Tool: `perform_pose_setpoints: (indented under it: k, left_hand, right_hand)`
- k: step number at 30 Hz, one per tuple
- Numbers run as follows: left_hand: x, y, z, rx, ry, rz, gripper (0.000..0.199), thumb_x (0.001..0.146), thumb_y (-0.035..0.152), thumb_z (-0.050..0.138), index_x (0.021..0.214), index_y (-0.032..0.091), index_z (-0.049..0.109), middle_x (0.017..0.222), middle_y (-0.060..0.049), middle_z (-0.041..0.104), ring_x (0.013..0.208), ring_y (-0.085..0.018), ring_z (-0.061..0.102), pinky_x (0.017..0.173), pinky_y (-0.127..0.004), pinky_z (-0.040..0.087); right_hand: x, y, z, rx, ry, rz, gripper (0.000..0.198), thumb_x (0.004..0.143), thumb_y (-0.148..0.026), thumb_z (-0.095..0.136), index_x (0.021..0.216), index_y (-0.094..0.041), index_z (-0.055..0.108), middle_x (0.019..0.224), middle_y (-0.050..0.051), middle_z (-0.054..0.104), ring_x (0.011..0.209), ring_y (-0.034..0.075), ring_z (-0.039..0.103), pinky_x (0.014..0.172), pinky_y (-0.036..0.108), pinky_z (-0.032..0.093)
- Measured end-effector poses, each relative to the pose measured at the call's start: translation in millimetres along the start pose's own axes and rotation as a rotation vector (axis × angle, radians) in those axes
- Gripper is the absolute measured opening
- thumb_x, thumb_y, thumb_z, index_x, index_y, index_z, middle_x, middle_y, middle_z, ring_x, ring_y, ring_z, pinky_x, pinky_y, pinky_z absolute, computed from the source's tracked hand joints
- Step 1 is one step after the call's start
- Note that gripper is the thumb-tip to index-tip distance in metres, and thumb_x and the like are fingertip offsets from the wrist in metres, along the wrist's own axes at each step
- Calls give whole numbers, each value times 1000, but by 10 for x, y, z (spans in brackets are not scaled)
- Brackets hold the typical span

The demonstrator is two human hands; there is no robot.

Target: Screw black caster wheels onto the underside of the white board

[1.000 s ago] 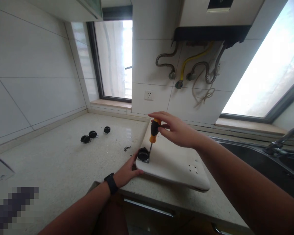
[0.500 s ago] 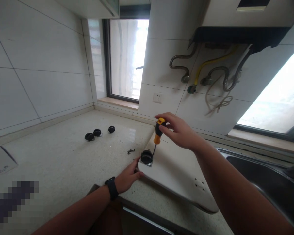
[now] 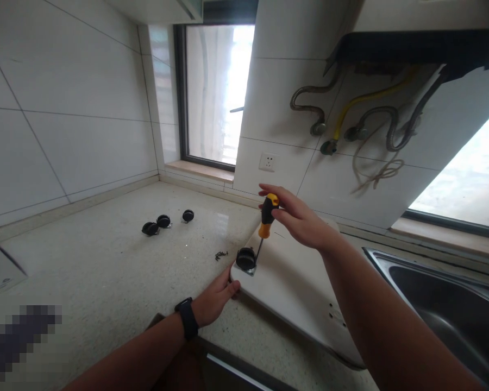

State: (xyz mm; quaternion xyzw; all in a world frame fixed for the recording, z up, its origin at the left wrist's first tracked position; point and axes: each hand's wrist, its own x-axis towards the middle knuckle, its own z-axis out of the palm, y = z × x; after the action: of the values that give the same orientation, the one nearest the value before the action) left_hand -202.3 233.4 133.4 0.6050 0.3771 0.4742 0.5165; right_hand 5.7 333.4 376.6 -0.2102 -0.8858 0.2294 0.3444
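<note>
My right hand (image 3: 301,220) holds a screwdriver (image 3: 265,216) with a yellow and black handle, its fingers loosely round the grip and some partly stretched out. The shaft points down at the mounting plate of a black caster (image 3: 245,258), which sits at the near left corner of a white board (image 3: 287,296). The screw under the tip is too small to make out. My left hand (image 3: 215,297), with a black watch on the wrist, grips that corner by its edge, thumb along the front side. Small dark screws (image 3: 220,255) lie loose on the counter just left of the board.
Three more black casters (image 3: 163,221) lie on the speckled counter (image 3: 118,271) at the left. A white box (image 3: 2,269) stands at the left edge. To the right is a steel sink (image 3: 440,309). Pipes (image 3: 338,117) hang below a wall-mounted heater.
The view has shifted slightly. My right hand's fingers have opened a little and moved round the screwdriver handle. My left hand stays on the board's corner.
</note>
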Motion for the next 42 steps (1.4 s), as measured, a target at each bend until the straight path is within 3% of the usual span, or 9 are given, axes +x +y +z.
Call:
perform_pose_setpoints:
  k: [4, 9, 12, 19, 24, 28, 33, 38, 42]
  left_hand:
    - [7, 12, 7, 11, 3, 6, 65, 104, 52, 48, 159, 21, 33, 133, -12, 58, 98, -21, 55, 87, -38, 49]
    - [37, 28, 17, 8, -3, 20, 63, 104, 53, 48, 157, 22, 35, 132, -12, 58, 96, -21, 53, 84, -37, 49]
    - [51, 34, 20, 25, -5, 17, 62, 104, 53, 47, 156, 22, 36, 129, -12, 59, 95, -21, 53, 82, -37, 49]
    - [45, 20, 15, 48, 10, 16, 62, 104, 53, 46, 156, 20, 37, 126, -13, 61, 93, -23, 56, 83, -40, 49]
    - [82, 21, 37, 10, 3, 17, 89, 75, 37, 90, 149, 23, 43, 136, -12, 60, 117, -31, 57, 99, -46, 46]
    - [117, 52, 74, -64, 37, 31, 75, 75, 24, 89, 139, 23, 51, 137, -11, 62, 127, -33, 55, 111, -50, 38]
    - [126, 46, 84, -121, 51, 5, 71, 75, 18, 87, 137, 22, 52, 135, -11, 64, 126, -33, 56, 111, -52, 39]
    - [130, 9, 81, -165, 49, -14, 77, 72, 14, 87, 139, 22, 50, 136, -10, 63, 127, -32, 55, 111, -51, 39]
    - [133, 17, 86, -172, 50, -13, 75, 73, 13, 85, 138, 22, 50, 137, -11, 62, 128, -33, 54, 112, -52, 38]
  right_hand:
    - [-1, 90, -14, 200, -82, 32, 55, 98, -33, 58, 151, -33, 44, 133, 7, 64, 118, 21, 65, 107, 48, 52]
    - [27, 202, 139, -46, 192, -8, 43, 85, -38, 77, 125, -27, 64, 110, 5, 65, 91, 19, 65, 83, 40, 60]
    - [9, 231, 215, -136, 304, -27, 35, 85, -38, 76, 117, -26, 67, 107, 6, 64, 91, 20, 64, 79, 39, 61]
    - [-84, 164, 160, 238, 13, -19, 57, 96, -21, 54, 149, -37, 44, 150, 8, 51, 125, 23, 64, 108, 50, 54]
    - [-151, 180, 202, 213, 14, -18, 54, 96, -28, 63, 147, -36, 48, 135, 8, 61, 116, 22, 67, 101, 46, 60]
    - [-177, 182, 266, 94, 93, -63, 47, 90, -35, 74, 135, -35, 59, 121, 5, 63, 104, 19, 67, 90, 39, 63]
    - [-200, 144, 315, -96, 228, -146, 45, 81, -41, 83, 122, -32, 67, 104, 5, 62, 91, 20, 63, 78, 37, 63]
    - [-275, 110, 301, 171, 20, -62, 62, 100, -22, 51, 156, -41, 35, 152, 7, 51, 124, 24, 62, 102, 49, 58]
    - [-284, 110, 260, 178, -52, -57, 66, 99, -20, 53, 158, -41, 33, 151, 5, 53, 128, 24, 61, 106, 48, 57]
